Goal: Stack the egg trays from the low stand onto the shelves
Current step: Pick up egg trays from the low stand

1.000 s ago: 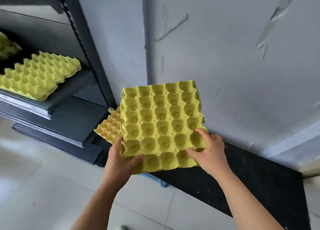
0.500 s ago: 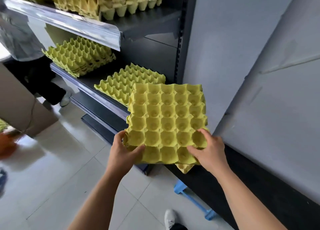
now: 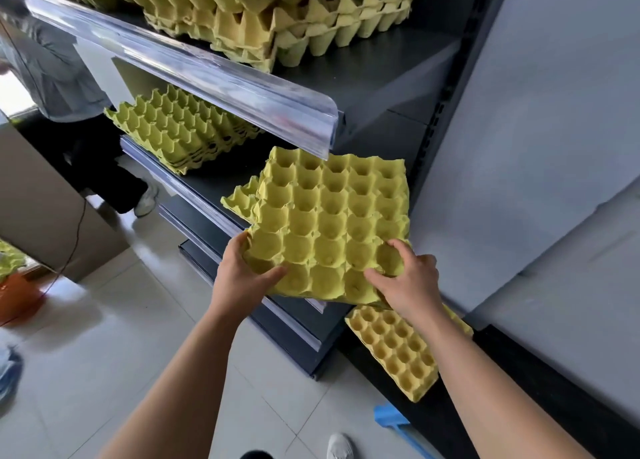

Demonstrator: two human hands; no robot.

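The egg tray (image 3: 329, 223) is yellow-green moulded pulp, square, with rows of round cups facing up; it is held tilted between both hands at the front of the middle shelf (image 3: 214, 181). The left hand (image 3: 242, 275) grips its near left corner, thumb curled on top and fingers under the edge. The right hand (image 3: 408, 282) grips the near right corner, thumb and fingers bent over the cups. Just beyond the left hand, a second tray (image 3: 240, 199) peeks out from under the held one. Farther left of that hand sits a short stack of trays (image 3: 180, 129). Above both hands the top shelf (image 3: 381, 71) carries a taller pile (image 3: 277, 8). Below the right wrist, one more tray (image 3: 398, 348) lies on the black low stand (image 3: 571, 410)
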